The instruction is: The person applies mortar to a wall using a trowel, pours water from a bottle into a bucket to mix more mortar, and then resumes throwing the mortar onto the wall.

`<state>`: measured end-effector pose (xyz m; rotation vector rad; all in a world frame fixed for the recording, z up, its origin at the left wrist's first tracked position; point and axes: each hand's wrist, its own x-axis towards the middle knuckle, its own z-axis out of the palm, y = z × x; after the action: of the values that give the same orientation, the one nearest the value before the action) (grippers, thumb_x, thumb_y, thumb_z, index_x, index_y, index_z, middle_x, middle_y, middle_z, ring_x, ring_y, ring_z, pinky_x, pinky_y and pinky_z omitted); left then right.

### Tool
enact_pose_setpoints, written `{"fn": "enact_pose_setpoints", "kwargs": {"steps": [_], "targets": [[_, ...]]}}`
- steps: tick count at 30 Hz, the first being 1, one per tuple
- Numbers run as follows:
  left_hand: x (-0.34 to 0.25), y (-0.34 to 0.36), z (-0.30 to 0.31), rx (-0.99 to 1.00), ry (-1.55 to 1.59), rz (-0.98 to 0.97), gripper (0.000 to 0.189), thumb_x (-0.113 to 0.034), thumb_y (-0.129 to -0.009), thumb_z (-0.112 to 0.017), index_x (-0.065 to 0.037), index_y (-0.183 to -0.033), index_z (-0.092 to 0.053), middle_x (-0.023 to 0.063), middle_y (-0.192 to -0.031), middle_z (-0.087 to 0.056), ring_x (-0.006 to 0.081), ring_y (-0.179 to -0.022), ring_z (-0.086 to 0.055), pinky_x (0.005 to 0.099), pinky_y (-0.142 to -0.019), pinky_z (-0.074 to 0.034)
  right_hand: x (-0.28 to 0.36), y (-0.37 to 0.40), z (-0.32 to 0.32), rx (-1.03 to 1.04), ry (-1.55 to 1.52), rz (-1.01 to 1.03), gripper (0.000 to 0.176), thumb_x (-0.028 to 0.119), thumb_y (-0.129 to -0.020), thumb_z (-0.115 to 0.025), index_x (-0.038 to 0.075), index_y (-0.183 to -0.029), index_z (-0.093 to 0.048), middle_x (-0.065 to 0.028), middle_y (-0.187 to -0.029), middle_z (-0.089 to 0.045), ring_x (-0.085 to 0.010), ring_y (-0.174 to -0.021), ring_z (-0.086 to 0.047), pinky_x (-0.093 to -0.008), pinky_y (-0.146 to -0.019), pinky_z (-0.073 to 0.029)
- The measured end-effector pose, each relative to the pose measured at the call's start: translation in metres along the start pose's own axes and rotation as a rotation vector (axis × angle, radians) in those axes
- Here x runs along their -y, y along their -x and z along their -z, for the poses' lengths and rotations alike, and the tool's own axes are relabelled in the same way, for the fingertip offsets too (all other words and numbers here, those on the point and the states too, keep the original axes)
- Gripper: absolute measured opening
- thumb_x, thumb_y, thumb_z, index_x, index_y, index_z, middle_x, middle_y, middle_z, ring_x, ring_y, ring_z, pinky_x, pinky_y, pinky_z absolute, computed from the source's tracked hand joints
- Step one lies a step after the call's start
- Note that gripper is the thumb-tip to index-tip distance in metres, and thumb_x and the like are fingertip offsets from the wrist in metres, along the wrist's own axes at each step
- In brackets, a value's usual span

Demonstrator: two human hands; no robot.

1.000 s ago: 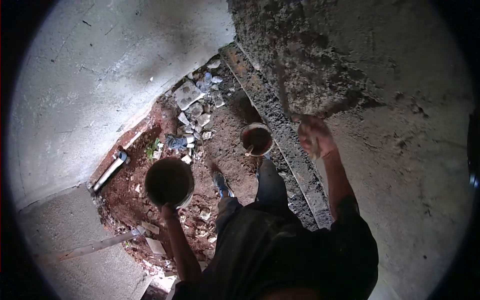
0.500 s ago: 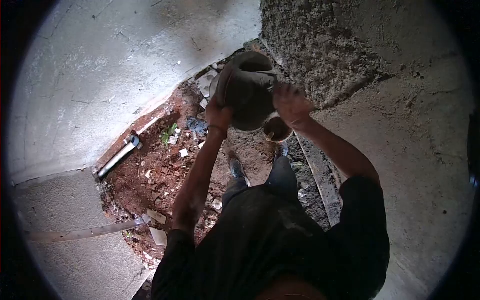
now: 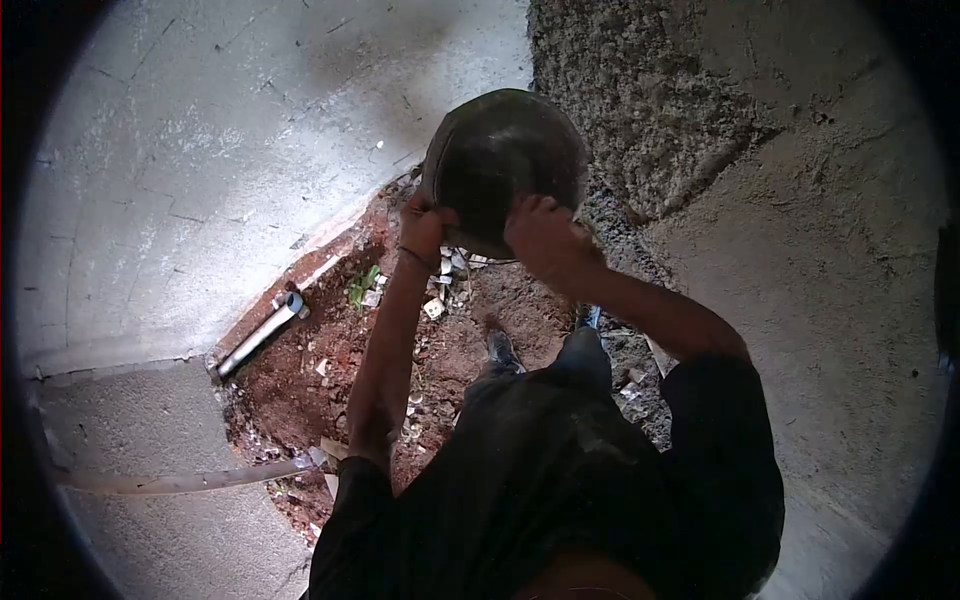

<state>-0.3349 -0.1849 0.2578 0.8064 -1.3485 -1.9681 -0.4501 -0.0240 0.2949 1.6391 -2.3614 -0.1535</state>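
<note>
A dark, round bucket (image 3: 510, 135) is held up in front of me, over the dirt and rubble by my feet. My left hand (image 3: 425, 228) is closed on its near left edge, thumb toward the middle. Close over the near right part of the bucket, my right hand (image 3: 548, 235) is curled into a fist; I cannot tell what, if anything, is inside those fingers. Just behind the right wrist, a sliver of a pale rim (image 3: 597, 238) shows, mostly hidden.
A plastered wall (image 3: 230, 130) rises at the left, with rough concrete (image 3: 640, 120) at the upper right. Reddish soil (image 3: 290, 380) with broken tile bits lies beside my feet (image 3: 500, 348). A pale pipe (image 3: 260, 335) leans there, and a long strip (image 3: 190, 482) reaches in from the left.
The bucket has turned, so its broad round dark face now shows. My right hand has moved left and inward over it. The small round container below it is now mostly covered.
</note>
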Motion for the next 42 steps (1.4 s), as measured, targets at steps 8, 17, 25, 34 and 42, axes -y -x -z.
{"fn": "enact_pose_setpoints", "kwargs": {"steps": [8, 17, 25, 34, 42], "targets": [[-0.011, 0.024, -0.002, 0.036, -0.142, 0.013, 0.044, 0.007, -0.059, -0.051, -0.005, -0.100, -0.060, 0.0016, -0.073, -0.060, 0.0116, -0.055, -0.055, 0.0233, -0.042, -0.044, -0.045, -0.023, 0.029, -0.021, 0.084, 0.083, 0.030, 0.013, -0.072, -0.057, -0.007, -0.095, -0.055, -0.0149, -0.082, -0.058, -0.0247, -0.076, -0.061, -0.0322, -0.055, -0.053], [-0.013, 0.031, 0.008, 0.016, -0.074, -0.026, 0.043, 0.005, -0.058, -0.052, -0.005, -0.099, -0.061, 0.0020, -0.078, -0.061, 0.0123, -0.062, -0.057, 0.0248, -0.050, -0.047, -0.045, 0.011, 0.031, 0.033, 0.104, 0.254, 0.039, 0.012, -0.072, -0.056, -0.007, -0.106, -0.051, -0.0168, -0.083, -0.059, -0.0261, -0.068, -0.063, -0.0350, -0.053, -0.054], [-0.023, 0.037, -0.004, -0.010, -0.161, 0.018, 0.044, 0.005, -0.057, -0.052, -0.003, -0.099, -0.061, 0.0015, -0.079, -0.061, 0.0124, -0.065, -0.057, 0.0263, -0.055, -0.047, -0.014, 0.021, 0.002, 0.187, 0.094, 0.169, 0.035, 0.008, -0.071, -0.056, -0.006, -0.103, -0.055, -0.0206, -0.090, -0.058, -0.0296, -0.081, -0.061, -0.0402, -0.060, -0.053], [-0.019, 0.034, -0.008, 0.027, -0.082, -0.075, 0.047, 0.007, -0.058, -0.052, -0.004, -0.103, -0.061, 0.0028, -0.084, -0.063, 0.0120, -0.068, -0.058, 0.0244, -0.057, -0.047, -0.060, -0.001, 0.010, -0.003, -0.147, 0.147, 0.024, 0.008, -0.069, -0.058, -0.004, -0.089, -0.058, -0.0209, -0.080, -0.058, -0.0318, -0.072, -0.061, -0.0385, -0.061, -0.053], [-0.001, 0.042, -0.001, 0.121, -0.276, -0.092, 0.042, 0.007, -0.060, -0.052, -0.002, -0.099, -0.062, 0.0021, -0.086, -0.063, 0.0101, -0.072, -0.058, 0.0252, -0.061, -0.048, -0.047, 0.022, -0.081, 0.047, -0.504, 0.465, 0.014, 0.014, -0.074, -0.059, 0.002, -0.081, -0.059, -0.0096, -0.071, -0.060, -0.0202, -0.057, -0.059, -0.0314, -0.044, -0.045]]}}
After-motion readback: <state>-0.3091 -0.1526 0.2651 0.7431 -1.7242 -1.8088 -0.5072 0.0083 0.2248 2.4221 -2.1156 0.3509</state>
